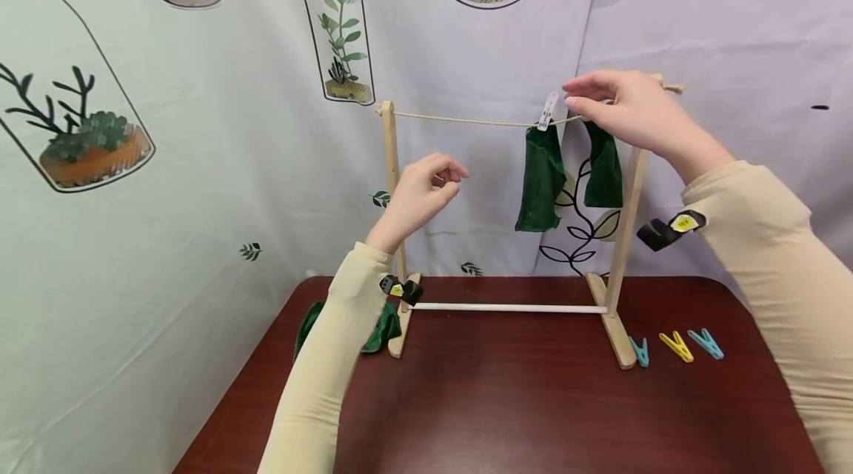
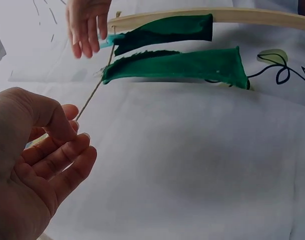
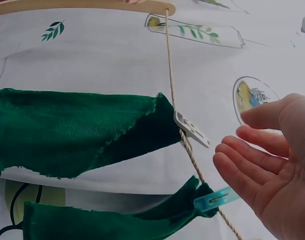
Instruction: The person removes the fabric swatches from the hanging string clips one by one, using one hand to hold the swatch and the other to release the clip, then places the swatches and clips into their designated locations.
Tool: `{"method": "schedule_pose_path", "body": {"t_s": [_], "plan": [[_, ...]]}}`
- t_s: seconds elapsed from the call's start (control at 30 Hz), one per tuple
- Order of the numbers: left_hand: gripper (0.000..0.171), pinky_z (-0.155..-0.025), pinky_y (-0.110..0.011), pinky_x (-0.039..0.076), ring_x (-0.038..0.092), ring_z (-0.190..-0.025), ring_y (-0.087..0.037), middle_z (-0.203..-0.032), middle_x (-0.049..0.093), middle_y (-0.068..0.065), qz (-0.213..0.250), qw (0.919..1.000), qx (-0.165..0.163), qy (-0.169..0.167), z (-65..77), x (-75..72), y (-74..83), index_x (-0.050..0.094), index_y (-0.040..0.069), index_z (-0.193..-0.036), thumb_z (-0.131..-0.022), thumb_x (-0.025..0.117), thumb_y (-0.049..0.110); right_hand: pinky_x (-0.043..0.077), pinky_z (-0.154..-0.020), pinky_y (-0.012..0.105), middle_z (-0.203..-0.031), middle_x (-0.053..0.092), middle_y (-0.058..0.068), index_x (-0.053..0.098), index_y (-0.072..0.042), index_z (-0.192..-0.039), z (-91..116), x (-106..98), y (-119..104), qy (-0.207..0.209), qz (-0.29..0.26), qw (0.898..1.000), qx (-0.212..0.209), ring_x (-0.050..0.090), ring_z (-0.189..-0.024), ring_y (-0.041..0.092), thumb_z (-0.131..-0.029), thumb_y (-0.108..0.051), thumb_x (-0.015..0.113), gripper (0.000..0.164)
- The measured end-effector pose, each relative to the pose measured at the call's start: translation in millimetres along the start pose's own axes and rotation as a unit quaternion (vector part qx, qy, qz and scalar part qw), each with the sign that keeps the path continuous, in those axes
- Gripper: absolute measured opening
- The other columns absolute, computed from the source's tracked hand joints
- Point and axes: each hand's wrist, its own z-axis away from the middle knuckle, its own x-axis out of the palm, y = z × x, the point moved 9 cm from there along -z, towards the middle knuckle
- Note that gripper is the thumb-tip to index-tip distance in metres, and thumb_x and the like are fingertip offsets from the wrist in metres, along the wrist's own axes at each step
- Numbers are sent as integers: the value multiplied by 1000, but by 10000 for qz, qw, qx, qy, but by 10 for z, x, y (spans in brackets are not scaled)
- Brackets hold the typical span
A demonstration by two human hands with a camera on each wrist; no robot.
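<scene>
A pale curtain (image 1: 266,155) printed with plants fills the background, and in front of it stands a dark red-brown counter (image 1: 493,392). On that is a wooden drying rack (image 1: 626,237), with a thin rope (image 1: 460,118) strung between its two posts. Two green cloths hang from the rope toward its right end: the left cloth (image 1: 541,181) longer, the right cloth (image 1: 603,170) near the right post. More green fabric (image 1: 383,326) lies by the rack's left foot, partly behind the person's left sleeve (image 1: 340,348).

The hands are well apart. The right hand (image 1: 623,104) is beside the line, fingers loosely extended, holding nothing; the left hand (image 1: 426,185) is raised in front of the left post, fingers relaxed and bent, gripping nothing I can see.

A white clothespin (image 1: 548,111) clips the left cloth, near the right fingertips; a teal clothespin (image 3: 212,199) clips the right one. Right of the rack lie two blue clothespins (image 1: 706,343) and a yellow clothespin (image 1: 677,346).
</scene>
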Motion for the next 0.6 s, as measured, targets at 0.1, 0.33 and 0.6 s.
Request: {"method": "schedule_pose_path", "body": {"t_s": [0.1, 0.33, 0.6], "plan": [[18, -80, -28, 52, 57, -87, -12, -95, 63, -4, -1, 10000, 49, -51, -41, 61, 22, 73, 9, -102, -94, 60, -1, 40, -101, 55, -138, 59, 19, 53, -7, -146, -41, 12, -34, -30, 91, 10000, -25, 52, -128, 40, -104, -41, 52, 53], [17, -80, -27, 52, 57, -88, -14, -98, 65, -8, -47, 9996, 139, -222, -101, 198, 74, 72, 8, -103, -96, 60, 0, 39, -102, 59, -140, 58, 20, 50, -5, -148, -116, 45, -70, -151, 242, 9996, 50, 49, -132, 40, -105, -39, 50, 55], [15, -79, -26, 51, 57, -86, -14, -96, 65, -4, 59, 9992, 249, -315, -146, 358, 130, 72, 7, -101, -95, 60, 0, 37, -105, 60, -142, 55, 22, 49, -2, -147, -177, 80, -109, -255, 386, 9989, 39, 47, -134, 42, -105, -36, 50, 55]]}}
